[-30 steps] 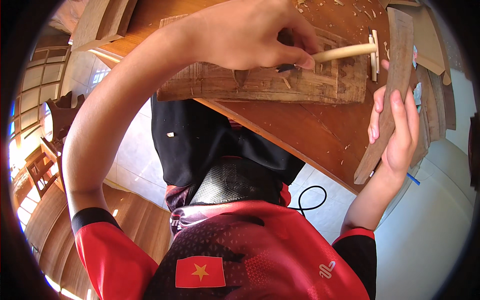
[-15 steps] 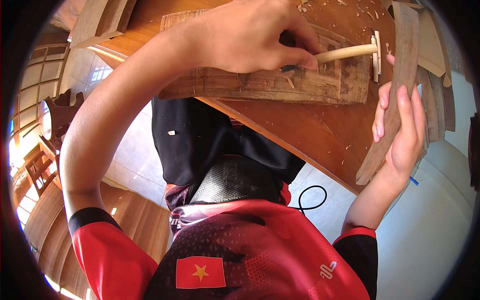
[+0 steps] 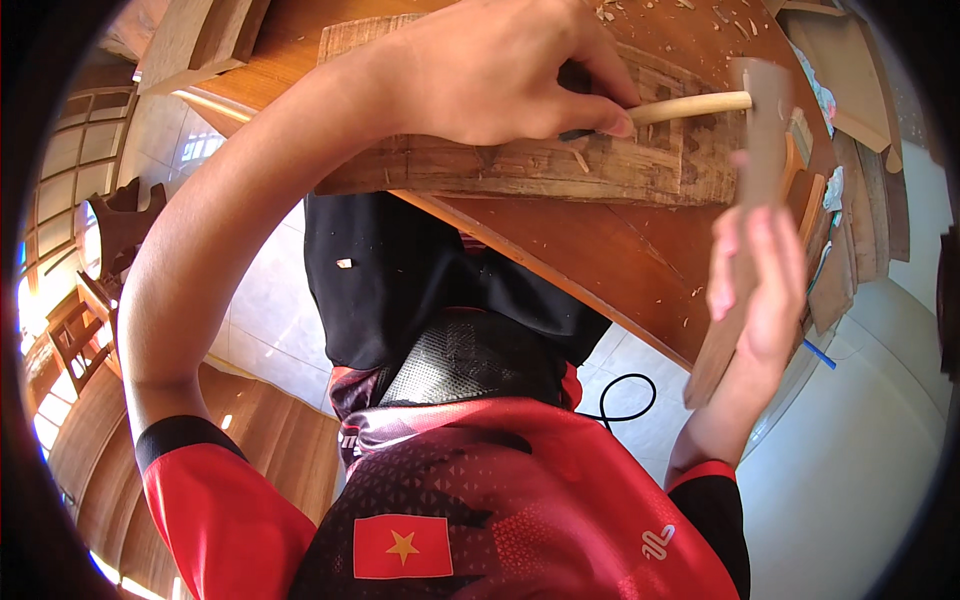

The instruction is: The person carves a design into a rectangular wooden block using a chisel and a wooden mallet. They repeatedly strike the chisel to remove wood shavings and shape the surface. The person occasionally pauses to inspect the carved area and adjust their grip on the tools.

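My left hand (image 3: 500, 80) pinches a chisel by its lower end. The chisel's pale, slightly bent wooden handle (image 3: 690, 108) points right, and its blade is mostly hidden by my fingers. Under that hand lies a thick brown wooden board (image 3: 480, 172) with recesses carved into its face. My right hand (image 3: 762, 275) is closed around a long flat wooden bar (image 3: 766, 120), slightly blurred by motion. The bar's upper part meets the handle's butt end, apparently touching it.
The board rests on a reddish-brown wooden table (image 3: 600, 245) strewn with chips. A grooved wooden piece (image 3: 205, 45) stands at the far left. Wooden planks (image 3: 865, 200) lean beyond the right edge. A black cable (image 3: 630, 400) lies on the tiled floor.
The bar has swung left with my right hand, from apart from the chisel to its handle end. My left hand and the board have hardly moved.
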{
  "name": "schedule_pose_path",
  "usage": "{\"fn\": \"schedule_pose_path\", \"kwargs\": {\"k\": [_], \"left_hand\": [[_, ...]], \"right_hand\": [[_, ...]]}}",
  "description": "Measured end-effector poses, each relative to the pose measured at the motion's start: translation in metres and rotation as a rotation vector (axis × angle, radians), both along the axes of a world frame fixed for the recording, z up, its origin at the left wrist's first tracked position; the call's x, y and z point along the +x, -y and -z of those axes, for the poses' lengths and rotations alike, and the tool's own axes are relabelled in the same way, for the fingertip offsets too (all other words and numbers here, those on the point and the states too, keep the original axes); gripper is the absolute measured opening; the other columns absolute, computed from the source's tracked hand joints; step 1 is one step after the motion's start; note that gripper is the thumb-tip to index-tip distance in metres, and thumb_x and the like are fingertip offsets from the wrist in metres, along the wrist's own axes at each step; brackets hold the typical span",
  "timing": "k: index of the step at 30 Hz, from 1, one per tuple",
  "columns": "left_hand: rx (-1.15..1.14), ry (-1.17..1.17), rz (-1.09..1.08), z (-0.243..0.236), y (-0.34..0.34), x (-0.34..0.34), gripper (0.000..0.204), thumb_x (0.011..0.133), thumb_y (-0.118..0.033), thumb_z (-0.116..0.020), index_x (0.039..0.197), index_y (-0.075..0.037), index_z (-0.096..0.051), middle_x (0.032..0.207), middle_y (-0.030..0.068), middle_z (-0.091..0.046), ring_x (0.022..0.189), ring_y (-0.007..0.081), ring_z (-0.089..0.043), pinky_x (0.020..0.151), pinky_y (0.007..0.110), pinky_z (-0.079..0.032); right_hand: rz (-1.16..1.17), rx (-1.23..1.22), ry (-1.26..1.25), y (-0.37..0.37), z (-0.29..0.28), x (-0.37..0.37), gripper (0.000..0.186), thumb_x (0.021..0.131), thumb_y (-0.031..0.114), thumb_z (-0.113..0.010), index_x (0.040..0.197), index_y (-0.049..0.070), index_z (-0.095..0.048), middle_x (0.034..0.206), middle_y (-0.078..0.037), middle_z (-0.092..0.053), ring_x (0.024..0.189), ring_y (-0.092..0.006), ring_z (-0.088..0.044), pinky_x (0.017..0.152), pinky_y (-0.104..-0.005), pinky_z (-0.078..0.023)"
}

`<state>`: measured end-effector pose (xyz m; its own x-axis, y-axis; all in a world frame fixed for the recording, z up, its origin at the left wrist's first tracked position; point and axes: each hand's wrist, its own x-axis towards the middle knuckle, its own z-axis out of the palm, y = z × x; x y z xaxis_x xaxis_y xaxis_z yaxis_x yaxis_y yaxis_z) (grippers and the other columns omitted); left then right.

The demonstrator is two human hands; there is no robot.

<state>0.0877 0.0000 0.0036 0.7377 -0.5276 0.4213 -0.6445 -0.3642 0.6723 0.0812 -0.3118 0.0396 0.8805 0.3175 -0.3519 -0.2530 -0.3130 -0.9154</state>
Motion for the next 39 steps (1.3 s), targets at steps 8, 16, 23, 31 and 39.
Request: {"fn": "schedule_pose_path", "kwargs": {"k": [8,16,23,31,39], "left_hand": [[-0.016,-0.155,0.003,-0.005,0.001,-0.002,0.029,0.09,-0.011,-0.074,0.113,0.008,-0.075,0.112,0.0259,-0.075,0.106,0.0346,-0.072,0.095,0.042,-0.058],[0.05,-0.12,-0.009,0.013,0.001,0.007,0.027,0.089,-0.01,-0.074,0.11,0.006,-0.077,0.102,0.0239,-0.076,0.097,0.0328,-0.072,0.091,0.042,-0.058],[-0.046,-0.166,0.056,0.012,0.003,0.01,0.025,0.088,-0.01,-0.074,0.108,0.003,-0.079,0.097,0.0216,-0.076,0.09,0.0304,-0.069,0.084,0.041,-0.056],[-0.034,-0.115,0.035,0.013,-0.001,0.005,0.023,0.088,-0.01,-0.075,0.106,0.004,-0.08,0.095,0.0193,-0.074,0.09,0.0292,-0.068,0.084,0.04,-0.057],[0.052,-0.165,-0.031,0.009,-0.002,-0.001,0.026,0.086,-0.014,-0.078,0.106,0.003,-0.079,0.095,0.0165,-0.074,0.087,0.0264,-0.068,0.08,0.04,-0.058]], "right_hand": [[0.038,0.017,-0.062,-0.009,-0.001,-0.012,0.051,0.112,0.031,-0.045,0.153,0.0,-0.044,0.085,-0.005,-0.055,0.045,-0.0071,-0.046,0.037,-0.0223,-0.039],[0.143,0.177,0.001,-0.011,-0.003,-0.011,0.033,0.112,0.027,-0.046,0.129,0.0,-0.054,0.084,-0.006,-0.056,0.044,-0.0078,-0.047,0.035,-0.0229,-0.04],[0.165,0.118,0.007,-0.008,0.002,-0.018,0.036,0.112,0.03,-0.049,0.13,0.0,-0.054,0.084,-0.006,-0.055,0.044,-0.0081,-0.046,0.036,-0.0231,-0.039],[0.128,0.08,-0.006,-0.014,0.006,-0.022,0.032,0.112,0.032,-0.048,0.116,0.001,-0.054,0.085,-0.006,-0.056,0.043,-0.0083,-0.047,0.035,-0.0232,-0.04],[0.139,0.044,-0.034,-0.019,0.001,-0.028,0.031,0.112,0.032,-0.049,0.109,0.002,-0.056,0.085,-0.006,-0.056,0.043,-0.0079,-0.047,0.034,-0.0236,-0.039]]}}
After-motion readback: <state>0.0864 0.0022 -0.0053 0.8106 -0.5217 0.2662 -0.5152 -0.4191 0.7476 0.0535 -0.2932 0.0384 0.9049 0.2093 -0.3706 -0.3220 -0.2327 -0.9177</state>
